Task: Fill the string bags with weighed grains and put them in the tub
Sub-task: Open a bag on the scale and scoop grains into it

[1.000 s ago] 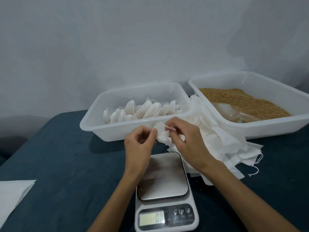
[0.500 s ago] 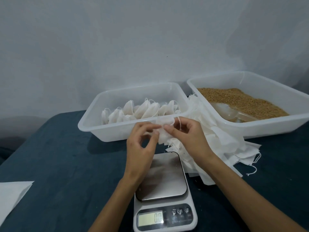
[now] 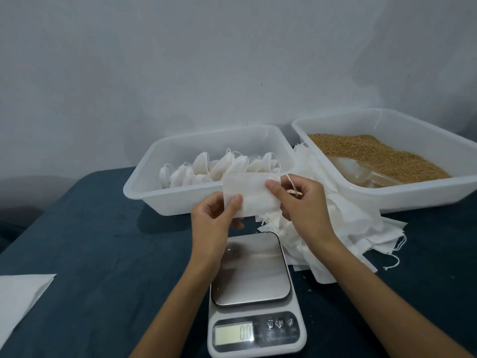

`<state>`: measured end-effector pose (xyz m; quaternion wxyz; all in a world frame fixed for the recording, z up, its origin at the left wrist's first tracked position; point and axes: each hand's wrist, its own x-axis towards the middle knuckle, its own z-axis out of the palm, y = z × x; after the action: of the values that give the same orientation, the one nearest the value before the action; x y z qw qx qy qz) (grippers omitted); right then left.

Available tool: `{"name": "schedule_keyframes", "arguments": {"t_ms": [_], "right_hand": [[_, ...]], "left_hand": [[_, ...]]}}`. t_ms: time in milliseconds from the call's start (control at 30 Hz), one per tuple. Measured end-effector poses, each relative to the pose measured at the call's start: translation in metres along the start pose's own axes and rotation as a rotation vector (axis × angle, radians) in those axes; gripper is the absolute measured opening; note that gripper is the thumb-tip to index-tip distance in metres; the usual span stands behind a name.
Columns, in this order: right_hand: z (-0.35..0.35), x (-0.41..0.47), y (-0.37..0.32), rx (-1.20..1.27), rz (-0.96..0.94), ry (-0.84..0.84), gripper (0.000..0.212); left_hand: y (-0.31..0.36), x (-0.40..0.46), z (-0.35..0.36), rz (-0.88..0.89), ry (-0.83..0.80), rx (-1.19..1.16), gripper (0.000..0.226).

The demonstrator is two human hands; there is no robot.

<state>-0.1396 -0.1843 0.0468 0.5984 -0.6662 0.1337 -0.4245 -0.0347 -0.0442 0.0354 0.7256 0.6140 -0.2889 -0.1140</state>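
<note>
hands first: our left hand pinches the lower left corner of an empty string bag between thumb and curled fingers, and our right hand pinches its right edge, thumb on the front, with the drawstring looped over the fingers. we hold the bag flat and unopened above the digital scale, in front of the tub of filled bags.

risks, as we judge them: the thin fabric may cling shut, and tugging at the mouth could tear it or pull the string through. the grain tub with its scoop sits to the right, over the pile of spare bags, so a careless scoop could scatter grain across them. the scale display seems to read zero; a bag edge resting on the table would skew the weight.
</note>
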Motion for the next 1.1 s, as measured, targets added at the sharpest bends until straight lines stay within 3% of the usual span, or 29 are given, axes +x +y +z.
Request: {"name": "schedule_keyframes", "arguments": {"t_ms": [233, 333, 500, 667, 867, 1100], "right_hand": [[0.0, -0.001, 0.0, -0.186, -0.015, 0.063, 0.017], [-0.001, 0.0, 0.002, -0.18, 0.005, 0.064, 0.02], [0.0, 0.0, -0.003, -0.013, 0.006, -0.036, 0.025], [-0.002, 0.0, -0.004, 0.039, 0.014, -0.024, 0.033], [0.003, -0.004, -0.004, 0.075, 0.023, -0.204, 0.017], [-0.002, -0.001, 0.0, -0.037, 0.069, -0.13, 0.028]], "left_hand": [[-0.004, -0.001, -0.002, 0.115, 0.09, 0.123, 0.024], [-0.003, -0.004, 0.001, 0.158, 0.036, 0.134, 0.016], [-0.002, -0.004, 0.004, 0.085, 0.004, 0.045, 0.005], [0.0, -0.002, 0.002, 0.051, 0.035, 0.011, 0.018], [0.006, -0.005, 0.005, 0.057, 0.007, -0.004, 0.02], [0.007, -0.001, 0.004, -0.014, 0.107, -0.036, 0.032]]}}
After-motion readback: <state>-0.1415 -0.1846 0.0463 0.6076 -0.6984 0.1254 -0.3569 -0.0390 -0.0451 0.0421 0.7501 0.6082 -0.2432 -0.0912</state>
